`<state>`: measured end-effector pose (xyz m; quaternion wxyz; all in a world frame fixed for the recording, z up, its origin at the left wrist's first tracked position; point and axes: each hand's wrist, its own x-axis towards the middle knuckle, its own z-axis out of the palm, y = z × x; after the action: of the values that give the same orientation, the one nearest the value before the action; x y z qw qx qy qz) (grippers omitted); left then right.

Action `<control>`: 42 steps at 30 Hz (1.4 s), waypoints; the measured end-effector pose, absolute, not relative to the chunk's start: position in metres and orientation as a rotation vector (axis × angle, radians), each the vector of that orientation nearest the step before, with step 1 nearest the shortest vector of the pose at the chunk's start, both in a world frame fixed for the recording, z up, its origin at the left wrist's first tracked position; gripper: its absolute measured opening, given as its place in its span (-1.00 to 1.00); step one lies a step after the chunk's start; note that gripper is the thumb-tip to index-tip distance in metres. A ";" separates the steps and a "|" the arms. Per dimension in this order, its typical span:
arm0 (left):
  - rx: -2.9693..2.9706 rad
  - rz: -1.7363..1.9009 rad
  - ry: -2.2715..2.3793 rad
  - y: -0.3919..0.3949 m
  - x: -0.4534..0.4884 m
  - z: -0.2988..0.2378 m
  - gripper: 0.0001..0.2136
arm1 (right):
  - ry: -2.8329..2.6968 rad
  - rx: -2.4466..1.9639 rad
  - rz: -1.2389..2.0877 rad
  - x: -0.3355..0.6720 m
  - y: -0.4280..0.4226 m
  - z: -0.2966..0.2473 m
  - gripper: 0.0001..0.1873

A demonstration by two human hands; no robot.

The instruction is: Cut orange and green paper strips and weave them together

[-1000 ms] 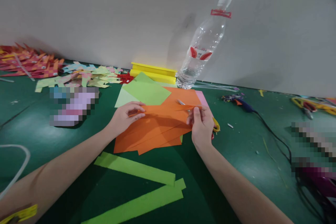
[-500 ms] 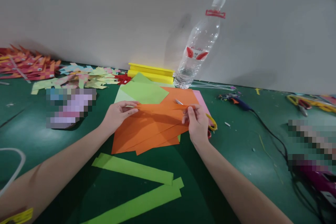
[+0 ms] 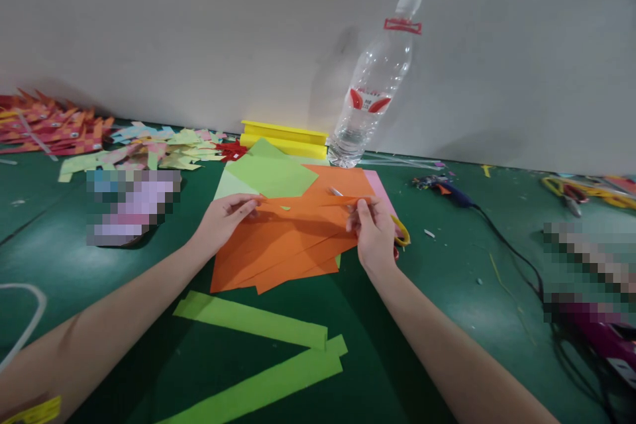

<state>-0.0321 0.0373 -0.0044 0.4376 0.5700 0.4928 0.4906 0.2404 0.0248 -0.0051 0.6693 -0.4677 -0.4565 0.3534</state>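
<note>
Far left, woven orange-red paper pile and pale paper scraps lie by the wall, unchanged; blurred-out flat object sits nearer on the bench. Everything reads a bit further left in view than a second ago, so the camera has turned slightly; layout on the bench looks the same. Left hand: grip pinches the left end of the orange strip; thumb was lower and apart from the index a second ago, now it's up against it. Strip spans hand to hand over the orange sheets, roughly level, near the green sheet. Small yellow-green fleck shows just under the strip, not visible in either earlier frame; can't tell what it belongs to. Two green strips lie in front, same V. Plastic bottle leans behind, same. Right hand: grip pinches the strip's right end between thumb and index, little changed. Yellow scissor handle shows just beside it. Further right, blue-handled tool with its cord, unmoved.
</note>
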 end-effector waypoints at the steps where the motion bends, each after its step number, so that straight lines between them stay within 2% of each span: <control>1: 1.429 1.197 1.232 0.036 -0.031 -0.003 -0.73 | -1.028 -1.054 0.799 0.240 0.025 -0.005 -0.78; 9: 1.419 1.131 1.178 0.032 -0.029 0.001 -0.67 | -1.036 -1.046 0.815 0.240 0.024 -0.004 -0.78; 15: 1.406 1.224 1.149 0.032 -0.029 -0.001 -0.77 | -1.039 -1.054 0.822 0.240 0.024 -0.004 -0.78; 42: 1.283 1.388 1.266 0.040 -0.032 -0.010 -0.84 | -1.121 -1.046 0.811 0.237 0.021 -0.005 -0.84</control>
<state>-0.0323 0.0400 -0.0103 0.4201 0.5119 0.5050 0.5536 0.2371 0.0206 -0.0048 0.6469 -0.4598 -0.4930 0.3566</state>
